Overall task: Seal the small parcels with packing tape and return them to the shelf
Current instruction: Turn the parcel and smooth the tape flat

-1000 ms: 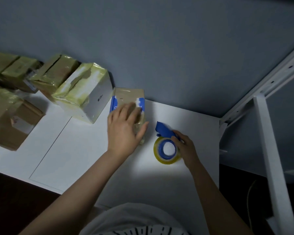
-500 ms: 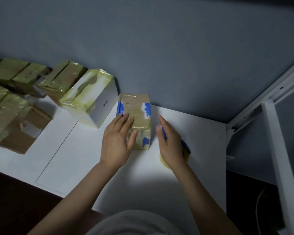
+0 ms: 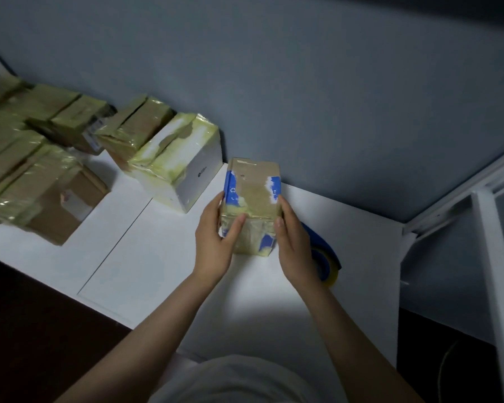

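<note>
Holding one small brown cardboard parcel with blue printed edges and yellowish clear tape point(image 3: 252, 199), the person has both hands on it. The left hand point(image 3: 214, 242) grips its left side, thumb laid across the near face and the fingers wrapped round behind. The right hand point(image 3: 294, 245) clasps the right side, thumb pressed at the near corner and the fingers running up the side. The parcel stands tilted away from the person over the white shelf board point(image 3: 157, 257), near the blue-grey wall point(image 3: 332, 82). I cannot tell whether its bottom edge touches the board.

One roll of yellowish packing tape in a blue dispenser point(image 3: 329, 267) lies on the board just behind the right hand, partly hidden by it.

To the left of the held parcel, close but apart, sits one white carton wrapped in yellow-tinged tape point(image 3: 178, 161). Just beyond that is one brown taped box against the wall point(image 3: 141, 126). Further left I count one brown taped box with a label on its end point(image 3: 79, 125) and one larger brown box with a white label at the front point(image 3: 50, 196). More taped boxes crowd the left edge, but they blur together and I cannot count them.

One white metal shelf upright point(image 3: 492, 271) rises on the right.
</note>
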